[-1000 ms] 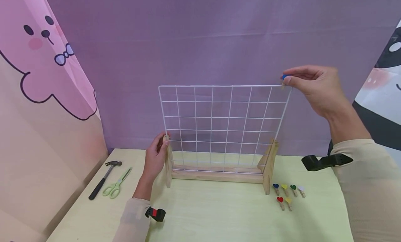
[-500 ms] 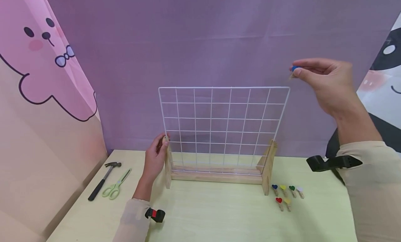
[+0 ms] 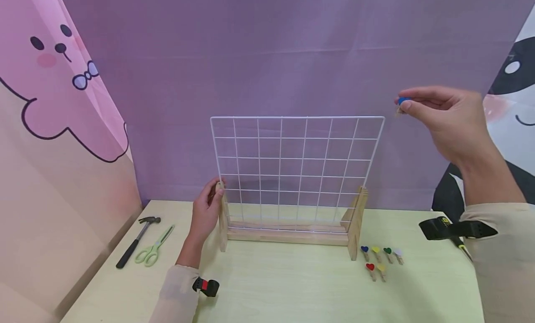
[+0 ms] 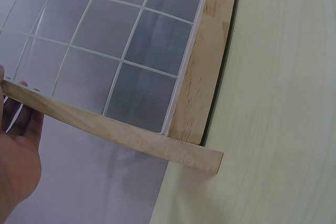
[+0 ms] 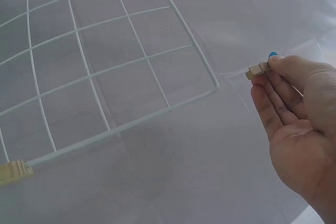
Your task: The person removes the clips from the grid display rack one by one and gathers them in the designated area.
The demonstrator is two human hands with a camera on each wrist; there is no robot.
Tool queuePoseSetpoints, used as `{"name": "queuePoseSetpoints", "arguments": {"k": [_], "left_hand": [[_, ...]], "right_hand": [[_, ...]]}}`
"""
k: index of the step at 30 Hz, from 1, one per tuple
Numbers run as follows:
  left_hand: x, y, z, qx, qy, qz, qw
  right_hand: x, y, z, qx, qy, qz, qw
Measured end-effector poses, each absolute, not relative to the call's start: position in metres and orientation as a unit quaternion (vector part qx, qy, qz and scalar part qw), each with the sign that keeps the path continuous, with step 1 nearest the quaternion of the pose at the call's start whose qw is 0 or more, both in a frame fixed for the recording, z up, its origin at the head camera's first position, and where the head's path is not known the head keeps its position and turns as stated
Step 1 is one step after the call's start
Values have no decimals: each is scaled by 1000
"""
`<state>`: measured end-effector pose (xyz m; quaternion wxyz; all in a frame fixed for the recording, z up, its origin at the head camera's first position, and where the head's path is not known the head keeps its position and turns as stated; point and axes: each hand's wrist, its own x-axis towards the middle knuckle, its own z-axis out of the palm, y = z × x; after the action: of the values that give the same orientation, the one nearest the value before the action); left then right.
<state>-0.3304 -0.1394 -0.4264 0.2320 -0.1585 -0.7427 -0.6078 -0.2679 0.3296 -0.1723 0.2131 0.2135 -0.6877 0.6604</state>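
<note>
A white wire grid (image 3: pixel 280 159) stands upright in a wooden stand (image 3: pixel 288 235) on the table. My left hand (image 3: pixel 205 212) grips the top of the stand's left post (image 3: pixel 223 216), thumb in front and fingers behind. Off to the right of the grid's top corner, my right hand (image 3: pixel 453 121) pinches a small wooden clothespin (image 5: pixel 258 70) with a blue top (image 3: pixel 403 101) between thumb and fingers. The clothespin is apart from the wire. Several heart-topped clothespins (image 3: pixel 370 267) in blue, yellow, green, white and red lie in two rows right of the stand.
A claw hammer (image 3: pixel 138 241) and light green scissors (image 3: pixel 154 247) lie on the table (image 3: pixel 267 286) at the left. A purple cloth (image 3: pixel 292 49) hangs behind. Beside my right sleeve, a black and yellow object (image 3: pixel 459 244) is partly hidden.
My right hand has moved from the grid's top right corner out to the right, rising and then lowering slightly, with the blue-topped clothespin still pinched. My left hand has stayed on the post.
</note>
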Motion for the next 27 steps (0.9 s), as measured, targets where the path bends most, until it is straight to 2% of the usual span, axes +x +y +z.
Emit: {"name": "queuePoseSetpoints", "arguments": {"k": [5,11,16,27], "left_hand": [[-330,-140,-427,-155,-742,-608,237],[-332,-139,-427,-163,-736,-612,239],[-331,-138,-427,-161,-740,-608,239],[-331,-138,-426,-160,-735,-615,238]], "right_hand": [[-263,334,-179,192,-738,602,237],[-253,347,-194,122,-835,471,259],[-248,357,-208,100,-849,446,266],[-242,371,-250,49,-876,418,235]]}}
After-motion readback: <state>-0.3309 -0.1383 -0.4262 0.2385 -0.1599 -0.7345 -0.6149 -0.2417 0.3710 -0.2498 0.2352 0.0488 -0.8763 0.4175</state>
